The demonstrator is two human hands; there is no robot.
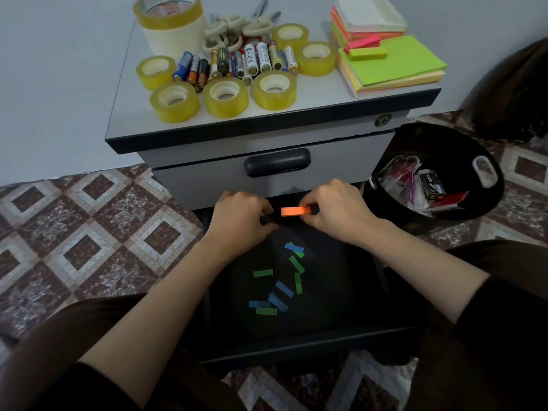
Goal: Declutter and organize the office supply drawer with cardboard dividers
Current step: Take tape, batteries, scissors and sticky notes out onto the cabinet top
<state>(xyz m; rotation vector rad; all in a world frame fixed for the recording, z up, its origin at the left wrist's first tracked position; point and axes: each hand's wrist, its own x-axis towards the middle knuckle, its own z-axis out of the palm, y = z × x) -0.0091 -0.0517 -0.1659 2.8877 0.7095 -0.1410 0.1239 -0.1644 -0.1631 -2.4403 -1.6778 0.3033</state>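
loose blue and green strips [278,287] lie in the open drawer [341,292]. beyond them the right hand [338,212] pinches the orange pad [295,211] by its 3 o'clock end. the left hand [240,218] is curled at the pad's 9 o'clock, and i cannot tell if it grips anything.

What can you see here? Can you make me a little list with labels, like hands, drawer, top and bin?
right hand: pinches an orange sticky pad over the open drawer
left hand: fingers curled near the drawer's back; unclear whether it holds anything
drawer: open, dark inside, with loose blue and green paper strips
cabinet top: yellow tape rolls, batteries, scissors, sticky note stacks
bin: black, on the floor beside the cabinet, holding wrappers and small boxes
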